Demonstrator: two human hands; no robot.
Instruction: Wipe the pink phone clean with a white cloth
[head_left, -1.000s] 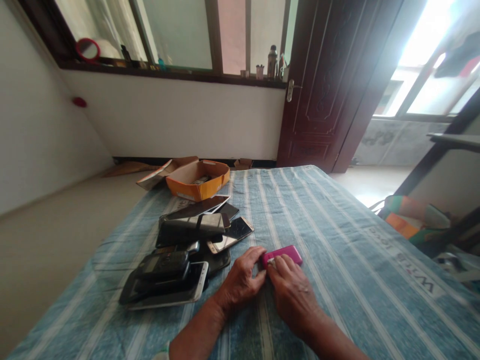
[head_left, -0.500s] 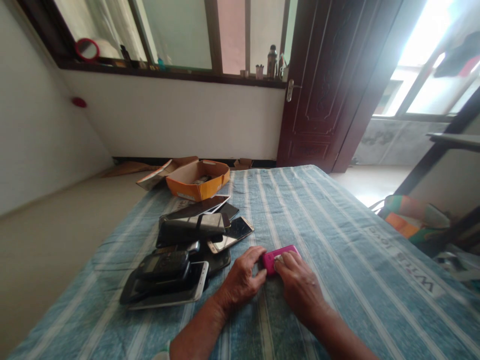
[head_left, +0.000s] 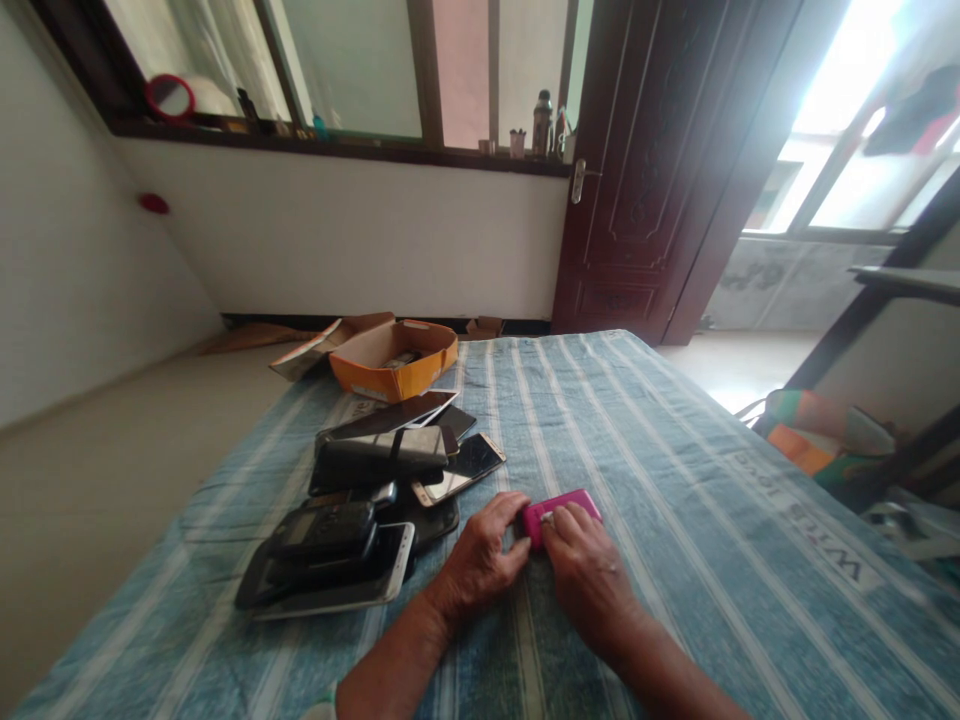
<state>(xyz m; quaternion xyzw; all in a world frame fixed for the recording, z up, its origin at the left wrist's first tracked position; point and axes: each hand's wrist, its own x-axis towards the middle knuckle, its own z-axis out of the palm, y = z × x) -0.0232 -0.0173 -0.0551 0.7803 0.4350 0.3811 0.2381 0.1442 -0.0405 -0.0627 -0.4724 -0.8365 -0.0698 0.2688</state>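
Observation:
A pink mobile phone point(head_left: 583, 499) lies flat on the striped blue cloth in front of me. My left hand point(head_left: 491, 545) grips its left end between thumb and fingers. My right hand point(head_left: 581, 555) is closed on a small white wad point(head_left: 550, 518), perhaps tissue or cloth, pressed against the phone's upper face. Fingers hide much of the wad and part of the phone. Left of my hands is a pile of phones, with a gold-edged phone point(head_left: 469, 468), a white-edged phone point(head_left: 402, 562) and a black handset point(head_left: 322, 530) among them.
Beyond the pile stands an open orange cardboard box point(head_left: 375, 380) with some items inside. The striped blue cloth point(head_left: 660, 450) covers the surface and reaches its edges. A dark red door point(head_left: 637, 200) and a windowsill point(head_left: 337, 150) with bottles and cups are behind.
My right hand has slid slightly left over the pink phone with the white wad. The left hand keeps its hold on the phone's end.

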